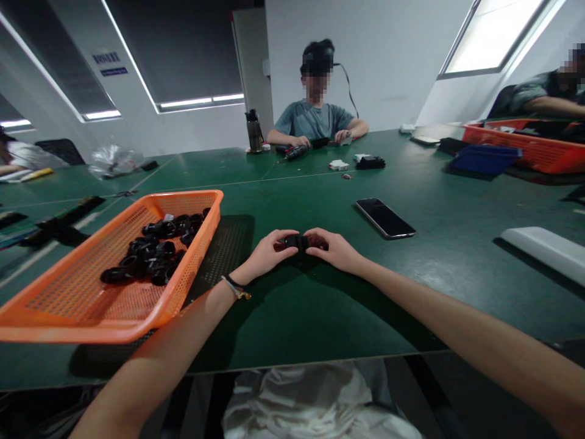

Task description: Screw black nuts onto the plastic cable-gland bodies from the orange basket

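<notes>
At the near middle of the green bench [320, 317], you are holding one small black part [296, 242] between both hands: your left hand [269, 251] and right hand [333, 249] are meeting fingertip to fingertip, each pinching an end of it just above the surface. To the left, one orange basket [68, 311] is sitting on a dark mesh mat [228, 244], carrying a heap of black rings [153, 253], too many and too overlapped to count. One phone [384, 217] is lying face up to the right of your hands, and one white slab [543, 249] farther right. Across the bench, one person [315, 119] is working beside one dark bottle [254, 131]. At the far right, one orange tray [543, 152] and one blue tray [484, 160] are resting. White walls and shaded windows are enclosing the room.
</notes>
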Motion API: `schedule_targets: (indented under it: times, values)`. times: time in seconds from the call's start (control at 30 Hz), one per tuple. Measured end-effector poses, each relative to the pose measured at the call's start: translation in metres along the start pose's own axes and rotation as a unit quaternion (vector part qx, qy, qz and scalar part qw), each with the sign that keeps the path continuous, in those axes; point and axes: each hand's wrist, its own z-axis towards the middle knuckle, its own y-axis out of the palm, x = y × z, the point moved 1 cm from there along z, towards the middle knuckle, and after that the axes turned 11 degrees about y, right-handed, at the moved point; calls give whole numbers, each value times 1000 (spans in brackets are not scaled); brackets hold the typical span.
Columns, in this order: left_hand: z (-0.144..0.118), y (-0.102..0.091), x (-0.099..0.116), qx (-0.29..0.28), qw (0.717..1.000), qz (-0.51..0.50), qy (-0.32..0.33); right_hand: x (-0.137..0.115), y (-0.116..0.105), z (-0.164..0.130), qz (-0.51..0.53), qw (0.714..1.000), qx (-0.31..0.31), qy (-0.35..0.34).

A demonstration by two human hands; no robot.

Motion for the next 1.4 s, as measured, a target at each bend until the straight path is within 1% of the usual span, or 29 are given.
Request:
schedule_targets:
  times: [0.6, 0.97, 1.17, 1.4]
  values:
    - [-1, 0, 0, -1, 1000, 10, 2, -3, 0, 0, -19, 1000, 2, 13]
    - [-1, 0, 1, 2, 1000, 0, 3, -3, 0, 0, -20, 1000, 4, 9]
    - [-2, 1, 1, 1, 1000, 6, 10, -5, 0, -1, -21, 1000, 3, 21]
    - [-2, -1, 3, -4, 1000, 7, 2, -3, 0, -1, -39, 999, 7, 6]
